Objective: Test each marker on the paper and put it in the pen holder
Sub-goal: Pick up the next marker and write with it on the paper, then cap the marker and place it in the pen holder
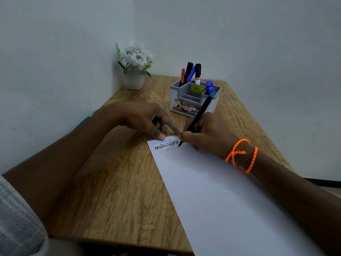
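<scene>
The right hand [204,133] grips the marker [198,117], tip down on the paper [212,191], its long axis leaning away toward the pen holder [193,100] just behind. The left hand [145,121] presses the paper corner with straight fingers and seems to hold a dark cap.

Black marker [200,117], white paper [212,191], grey pen holder [177,97].
</scene>
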